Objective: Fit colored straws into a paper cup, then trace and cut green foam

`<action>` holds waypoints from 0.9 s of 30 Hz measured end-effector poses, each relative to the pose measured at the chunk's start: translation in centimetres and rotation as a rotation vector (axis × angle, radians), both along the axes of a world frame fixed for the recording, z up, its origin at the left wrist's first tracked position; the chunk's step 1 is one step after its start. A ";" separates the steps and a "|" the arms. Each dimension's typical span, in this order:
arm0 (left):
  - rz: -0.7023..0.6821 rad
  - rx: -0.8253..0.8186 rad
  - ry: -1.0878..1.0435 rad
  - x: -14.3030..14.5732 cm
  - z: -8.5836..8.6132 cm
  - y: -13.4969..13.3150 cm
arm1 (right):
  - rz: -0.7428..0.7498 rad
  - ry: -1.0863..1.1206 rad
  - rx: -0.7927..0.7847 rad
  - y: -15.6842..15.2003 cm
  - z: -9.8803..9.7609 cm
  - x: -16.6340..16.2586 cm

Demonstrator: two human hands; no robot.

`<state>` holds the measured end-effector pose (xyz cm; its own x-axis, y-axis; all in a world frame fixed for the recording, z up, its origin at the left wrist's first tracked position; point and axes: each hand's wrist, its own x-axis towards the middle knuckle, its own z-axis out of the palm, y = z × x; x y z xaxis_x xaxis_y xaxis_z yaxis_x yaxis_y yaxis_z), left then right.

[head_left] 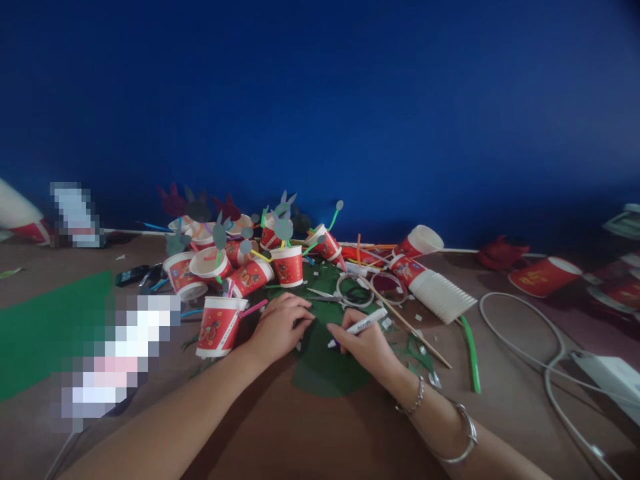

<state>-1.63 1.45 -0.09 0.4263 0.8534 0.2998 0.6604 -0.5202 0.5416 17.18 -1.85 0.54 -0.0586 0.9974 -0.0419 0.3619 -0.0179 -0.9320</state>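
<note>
A white acrylic marker [367, 321] is gripped in my right hand [365, 347], its tip end pointing down and left toward dark green paper [320, 377] on the table. My left hand [283, 325] lies flat on the left part of that paper, fingers stretched out and holding nothing. Just beyond both hands rest scissors [354, 291] with their blades apart. A red paper cup [218, 328] with a pink straw stands left of my left hand. Whether the marker's tip touches the paper, I cannot tell.
Behind are several red cups [288, 267] with straws and paper animal heads. A stack of cups [435, 290] lies on its side at right, near a wooden stick [407, 327], a green straw [470, 353] and a white cable [550, 380]. A green sheet [55, 320] lies left.
</note>
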 end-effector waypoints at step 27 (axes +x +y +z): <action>0.000 0.003 0.002 0.0 -0.1 0.1 | 0.003 -0.151 0.021 -0.1 0.0 -0.1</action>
<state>-1.67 1.55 -0.23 0.4269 0.8524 0.3020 0.6612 -0.5220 0.5388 17.04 -1.99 0.57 -0.0564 0.9980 -0.0297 0.4980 0.0023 -0.8672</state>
